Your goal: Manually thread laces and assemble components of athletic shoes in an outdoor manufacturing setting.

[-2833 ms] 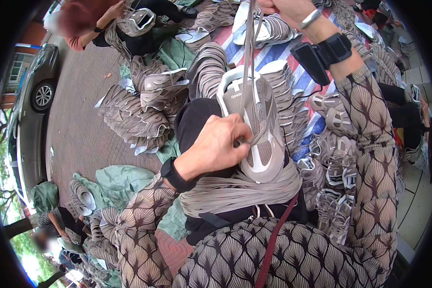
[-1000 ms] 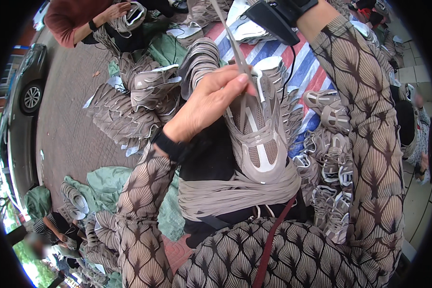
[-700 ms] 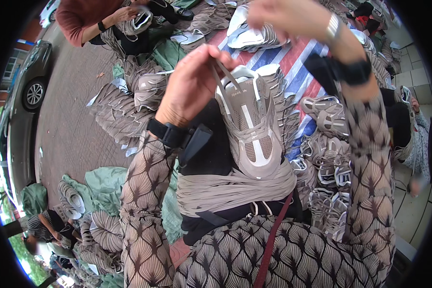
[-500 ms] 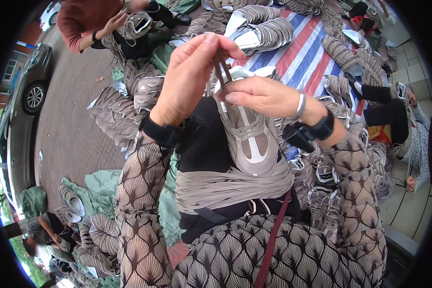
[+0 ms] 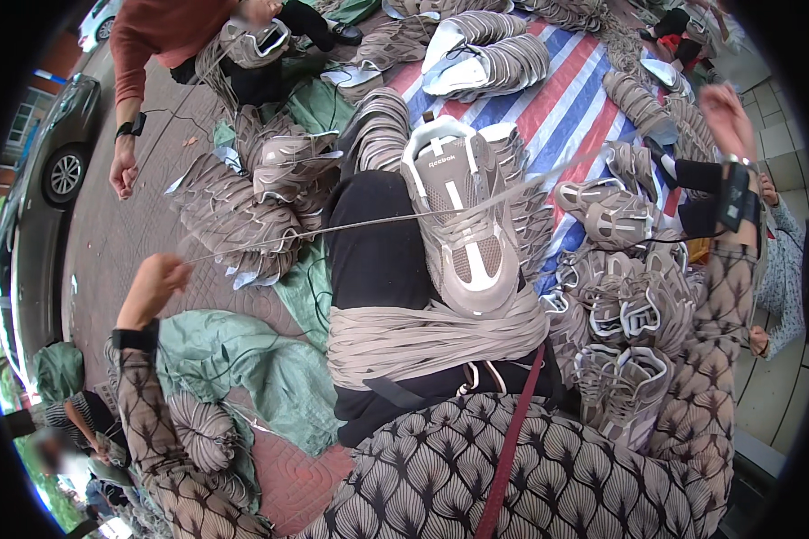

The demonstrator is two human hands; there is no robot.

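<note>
A grey-beige shoe upper (image 5: 463,216) lies on my lap with a thick bundle of beige laces (image 5: 422,337) draped across my thigh below it. One lace (image 5: 360,223) runs taut through the upper, stretched wide to both sides. My left hand (image 5: 155,286) is far out to the left, pinching one end of that lace. My right hand (image 5: 726,119) is raised at the far right, holding the other end; a black band sits on that wrist.
Piles of matching shoe uppers (image 5: 243,207) lie on the left and to the right (image 5: 634,296), over a striped tarp (image 5: 566,99) and green sheeting (image 5: 234,359). Another person in a red sleeve (image 5: 148,45) works at the top left. A parked car (image 5: 45,162) stands beyond.
My hands were together at the shoe upper threading the lace; they have now pulled apart, left hand far left and right hand far right, drawing the lace tight.
</note>
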